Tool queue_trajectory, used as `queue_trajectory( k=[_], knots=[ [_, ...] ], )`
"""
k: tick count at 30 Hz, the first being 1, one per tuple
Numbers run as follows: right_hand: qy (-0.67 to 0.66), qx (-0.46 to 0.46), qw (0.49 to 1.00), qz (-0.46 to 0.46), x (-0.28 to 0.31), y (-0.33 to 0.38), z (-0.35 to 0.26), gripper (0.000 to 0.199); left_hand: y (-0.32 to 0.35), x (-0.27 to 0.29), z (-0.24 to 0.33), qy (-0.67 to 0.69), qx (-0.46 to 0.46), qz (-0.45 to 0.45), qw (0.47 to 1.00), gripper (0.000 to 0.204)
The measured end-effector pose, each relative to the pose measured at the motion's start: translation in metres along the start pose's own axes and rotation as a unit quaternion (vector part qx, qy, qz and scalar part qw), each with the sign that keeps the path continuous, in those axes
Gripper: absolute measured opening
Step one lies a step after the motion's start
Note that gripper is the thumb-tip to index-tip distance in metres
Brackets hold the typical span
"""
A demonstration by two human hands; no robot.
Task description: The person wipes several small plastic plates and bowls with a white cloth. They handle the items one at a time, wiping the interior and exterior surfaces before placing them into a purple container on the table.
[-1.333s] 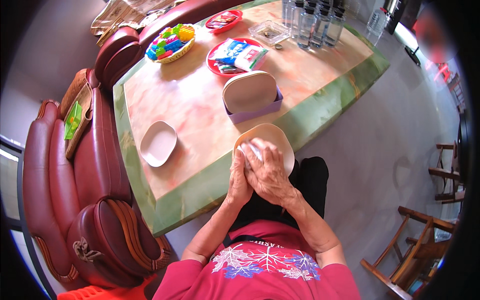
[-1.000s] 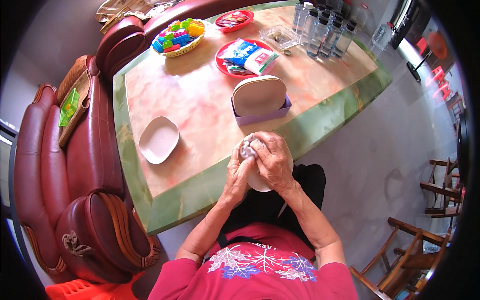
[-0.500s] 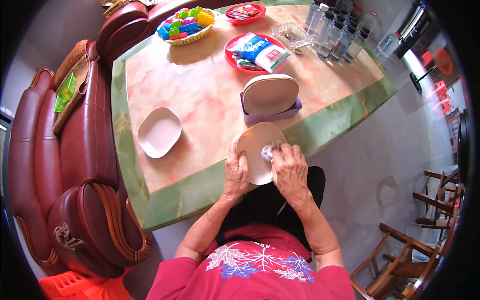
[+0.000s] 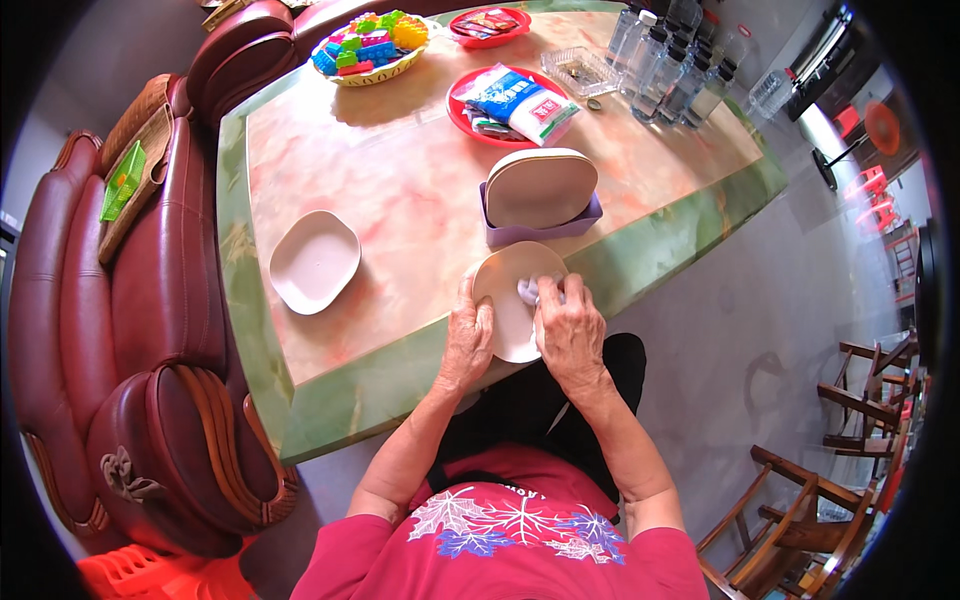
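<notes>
A pale, rounded plate (image 4: 508, 318) is held up at the near edge of the table. My left hand (image 4: 468, 335) grips its left rim, thumb on the face and the other fingers behind. Pressed to the plate's right side is a bunched white cloth (image 4: 528, 291), with my right hand (image 4: 570, 330) closed on it. Just beyond stands a purple holder (image 4: 543, 231) with similar plates (image 4: 540, 188) upright in it. Another pale plate (image 4: 315, 262) lies flat on the table to the left.
On the marble-patterned table (image 4: 400, 200) are a basket of toy bricks (image 4: 370, 50), a red tray with packets (image 4: 462, 118), a smaller red tray (image 4: 490, 38), a clear plastic box (image 4: 580, 72) and several bottles (image 4: 660, 75). A maroon sofa (image 4: 165, 300) stands left, wooden stools (image 4: 800, 530) right.
My right hand and the cloth have shifted slightly up and left over the plate. The left hand keeps its hold. The whole view has moved a little.
</notes>
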State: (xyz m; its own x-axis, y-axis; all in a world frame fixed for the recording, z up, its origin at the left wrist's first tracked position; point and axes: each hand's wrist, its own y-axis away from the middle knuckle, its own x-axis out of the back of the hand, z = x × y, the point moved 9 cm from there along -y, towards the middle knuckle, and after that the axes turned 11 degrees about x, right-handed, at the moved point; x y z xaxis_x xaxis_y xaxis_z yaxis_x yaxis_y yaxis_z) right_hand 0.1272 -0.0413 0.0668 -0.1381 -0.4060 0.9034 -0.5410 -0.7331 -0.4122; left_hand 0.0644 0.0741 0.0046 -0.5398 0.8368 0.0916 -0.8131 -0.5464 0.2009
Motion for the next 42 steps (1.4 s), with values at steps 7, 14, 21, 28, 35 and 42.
queue_trajectory(
  k=[7, 14, 21, 28, 35, 42],
  knots=[
    [-0.093, -0.036, 0.995, 0.028, -0.014, -0.034, 0.002, 0.024, -0.006, -0.007, -0.004, -0.027, -0.024, -0.04, 0.999, 0.038],
    [-0.325, 0.117, 0.936, 0.071, -0.011, -0.029, -0.021, 0.029, -0.013, -0.011, -0.025, 0.018, 0.018, -0.064, 0.998, 0.033],
    [-0.007, 0.103, 0.993, 0.056, 0.0, -0.034, 0.013, 0.013, -0.001, -0.007, 0.004, -0.072, -0.036, -0.026, 0.996, 0.047],
    [-0.004, 0.105, 0.994, -0.028, 0.011, 0.007, 0.013, 0.029, 0.0, -0.006, -0.007, -0.067, -0.066, 0.015, 0.995, 0.042],
    [-0.009, 0.107, 0.992, -0.064, 0.016, 0.034, -0.033, 0.023, 0.002, -0.004, -0.002, -0.057, -0.081, 0.036, 0.994, 0.039],
    [-0.089, 0.172, 0.981, -0.031, 0.017, 0.04, -0.058, 0.034, -0.001, -0.004, 0.003, -0.064, -0.07, -0.013, 0.995, 0.041]
  ],
)
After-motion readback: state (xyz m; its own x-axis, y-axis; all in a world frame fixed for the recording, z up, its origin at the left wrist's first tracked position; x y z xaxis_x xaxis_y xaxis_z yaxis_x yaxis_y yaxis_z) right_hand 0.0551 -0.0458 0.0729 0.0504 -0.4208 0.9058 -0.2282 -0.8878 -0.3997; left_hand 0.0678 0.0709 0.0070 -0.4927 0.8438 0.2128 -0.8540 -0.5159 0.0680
